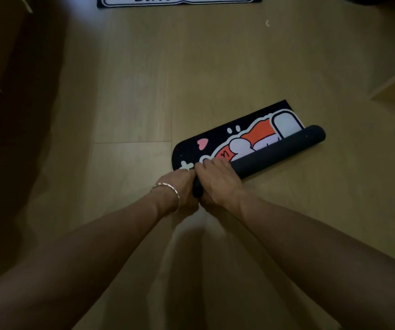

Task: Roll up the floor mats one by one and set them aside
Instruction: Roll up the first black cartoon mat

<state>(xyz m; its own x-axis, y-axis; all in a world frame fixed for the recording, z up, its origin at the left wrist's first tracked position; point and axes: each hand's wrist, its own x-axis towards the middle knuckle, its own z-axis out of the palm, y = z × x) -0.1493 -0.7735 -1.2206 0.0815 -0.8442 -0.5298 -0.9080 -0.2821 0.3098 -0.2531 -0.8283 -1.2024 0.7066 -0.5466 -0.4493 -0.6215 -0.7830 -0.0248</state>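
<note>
While both arms reach down, the left hand (pixel 183 186), wearing a silver bracelet (pixel 168 188), and the right hand (pixel 219 184) curl their fingers tight round the near end of the half-rolled cartoon mat (pixel 282 151) on the wooden floor (pixel 132 91). Far off lies a lettered mat (pixel 179 1).

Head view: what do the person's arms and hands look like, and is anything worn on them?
Both forearms are bare up to the frame edge, with no sleeves in view. The left hand and the right hand are bare, without gloves. A thin silver-coloured bangle circles the left wrist. No watch or band shows on the right wrist. Any ring is too small to tell.
</note>
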